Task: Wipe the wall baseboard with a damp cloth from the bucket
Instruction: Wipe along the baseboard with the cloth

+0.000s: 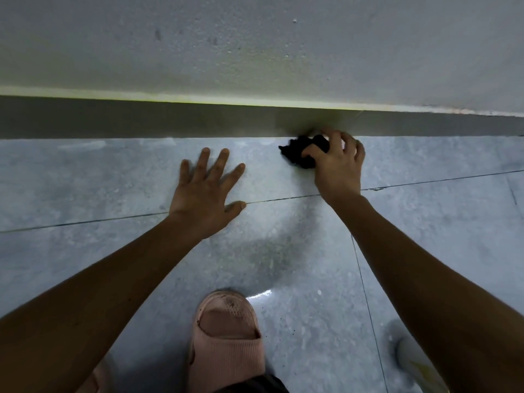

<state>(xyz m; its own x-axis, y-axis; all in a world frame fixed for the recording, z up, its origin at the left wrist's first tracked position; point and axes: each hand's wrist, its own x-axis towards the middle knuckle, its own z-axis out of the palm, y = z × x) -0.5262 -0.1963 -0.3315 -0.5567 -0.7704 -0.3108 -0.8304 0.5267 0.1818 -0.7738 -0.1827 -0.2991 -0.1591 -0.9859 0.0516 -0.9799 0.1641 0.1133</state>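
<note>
A dark grey baseboard [141,120] runs across the frame at the foot of a pale, speckled wall [255,46]. My right hand [338,165] grips a crumpled black cloth [300,150] and presses it against the bottom of the baseboard where it meets the floor. My left hand [207,191] lies flat on the floor tiles with its fingers spread, a short way left of the cloth and holding nothing. No bucket is in view.
The floor is glossy grey tile [99,180] with thin grout lines. A pink slipper [226,341] sits at the bottom centre, between my arms. A pale object [416,367] shows at the bottom right, partly hidden by my right forearm.
</note>
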